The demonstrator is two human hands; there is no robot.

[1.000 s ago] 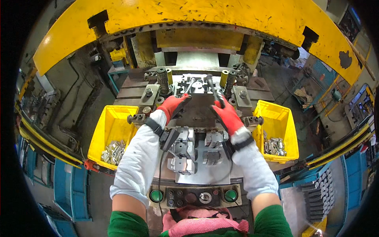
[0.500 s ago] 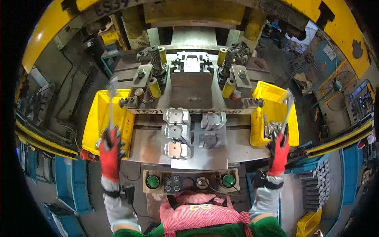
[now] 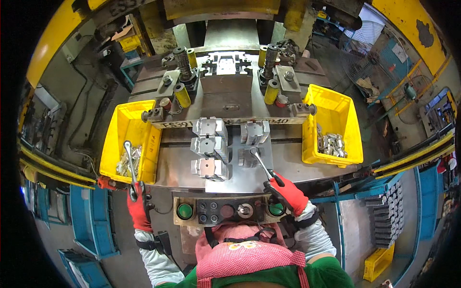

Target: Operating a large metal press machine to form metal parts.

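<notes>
Left metal tool (image 3: 130, 162), left of frame: grasped by left hand (image 3: 139, 205). Right metal tool (image 3: 261, 164), lower centre: grasped by right hand (image 3: 289, 193). End grips presumably extend reach.

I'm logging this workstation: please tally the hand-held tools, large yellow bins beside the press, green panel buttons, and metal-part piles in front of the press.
Hand-held tools: 2
Large yellow bins: 2
Green panel buttons: 2
Metal-part piles: 5
Total: 11
</notes>
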